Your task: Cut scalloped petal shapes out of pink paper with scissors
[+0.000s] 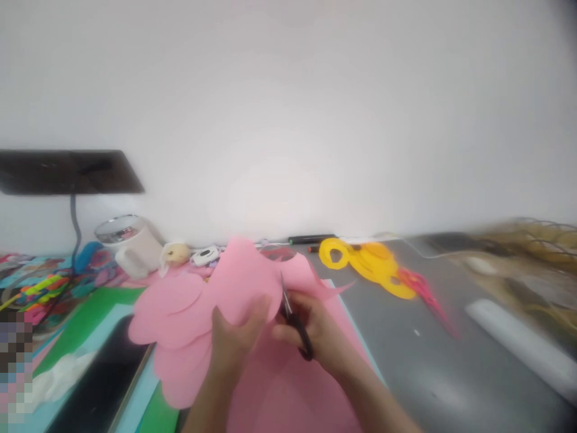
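Note:
In the middle, my left hand (pixel 238 331) grips a raised pink paper (pixel 243 270) between thumb and fingers. My right hand (pixel 311 328) is closed around the black handles of a pair of scissors (pixel 295 325). The blades point up and lie against the cut edge of the paper, where a strip (pixel 302 273) curls off to the right. Rounded pink paper cutouts (pixel 171 300) overlap in a pile left of my left hand. Beneath both hands lies a larger pink sheet (pixel 288 391).
Yellow paper cutouts (pixel 374 264) and pink-handled scissors (pixel 424 294) lie on the grey table (pixel 406 367) at right. A white mug (pixel 139 246) stands back left. A black phone-like slab (pixel 103 373) rests on green and blue sheets. A white roll (pixel 518 343) lies far right.

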`<state>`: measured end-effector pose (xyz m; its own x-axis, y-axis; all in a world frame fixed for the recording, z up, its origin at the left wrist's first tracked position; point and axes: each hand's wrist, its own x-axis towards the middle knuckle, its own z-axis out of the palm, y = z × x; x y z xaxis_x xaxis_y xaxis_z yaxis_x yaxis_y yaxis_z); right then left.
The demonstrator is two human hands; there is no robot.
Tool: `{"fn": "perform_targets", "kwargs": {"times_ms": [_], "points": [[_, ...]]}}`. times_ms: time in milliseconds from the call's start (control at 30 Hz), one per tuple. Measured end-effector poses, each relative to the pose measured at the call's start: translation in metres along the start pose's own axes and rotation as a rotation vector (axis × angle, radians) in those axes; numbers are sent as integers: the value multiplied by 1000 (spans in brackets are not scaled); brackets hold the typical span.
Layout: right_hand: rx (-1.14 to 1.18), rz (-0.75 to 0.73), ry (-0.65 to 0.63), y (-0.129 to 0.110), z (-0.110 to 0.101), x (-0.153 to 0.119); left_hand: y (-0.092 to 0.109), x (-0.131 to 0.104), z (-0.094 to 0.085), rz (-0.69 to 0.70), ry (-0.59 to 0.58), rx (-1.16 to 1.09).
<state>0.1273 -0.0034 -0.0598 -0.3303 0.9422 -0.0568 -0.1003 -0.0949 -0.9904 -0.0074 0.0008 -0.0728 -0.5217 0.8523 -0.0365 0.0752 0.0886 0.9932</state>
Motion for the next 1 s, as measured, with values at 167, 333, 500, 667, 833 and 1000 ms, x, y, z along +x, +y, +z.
{"fn": "perform_targets", "kwargs": {"times_ms": [167,333,500,667,833,1000], "points": [[-23,1,-8,-1,0,0,0,-1,1,-10,34,-7],[-49,-3,8,1,0,0,3,-2,0,15,25,10],[-53,16,24,0,0,0,2,-2,0,16,-4,-3],[-34,16,33,-1,1,-1,1,-2,1,9,7,-43],[-33,17,32,0,1,-1,1,-2,1,30,3,-64],[-19,19,28,-1,1,-1,2,-3,1,20,7,-12]]}}
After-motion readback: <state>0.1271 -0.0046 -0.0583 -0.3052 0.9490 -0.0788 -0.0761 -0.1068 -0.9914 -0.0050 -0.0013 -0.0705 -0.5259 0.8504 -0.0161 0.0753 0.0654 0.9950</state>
